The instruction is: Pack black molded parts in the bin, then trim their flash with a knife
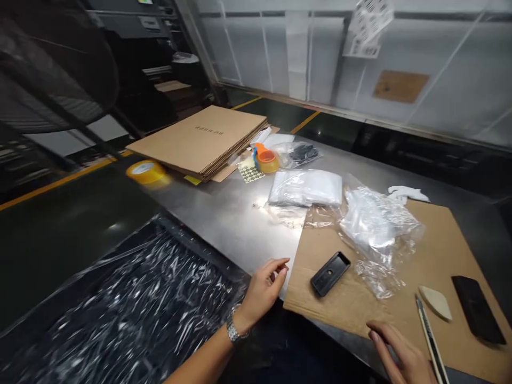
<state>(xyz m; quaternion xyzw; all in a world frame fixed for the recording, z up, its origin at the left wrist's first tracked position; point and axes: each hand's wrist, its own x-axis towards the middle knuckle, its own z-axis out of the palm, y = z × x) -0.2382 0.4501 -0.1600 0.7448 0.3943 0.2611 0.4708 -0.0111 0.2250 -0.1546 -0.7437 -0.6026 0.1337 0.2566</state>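
Loosely, both hands (264,288) (402,352) curl half-open and empty near the black tray (335,269).

The left hand (264,285), a metal watch (233,324) on its wrist, hangs over the near edge of a metal table (228,234), fingers loosely curled and holding nothing. The right hand (402,349) is at the near edge of a cardboard sheet (436,229), its fingers bent, with a slim knife (429,333) just beside it. On the sheet lie a black hollow part (330,273), a beige pad (436,302) and a flat black object (478,309). Crumpled clear plastic (376,224) partly covers the sheet, beside a white packet (306,186).
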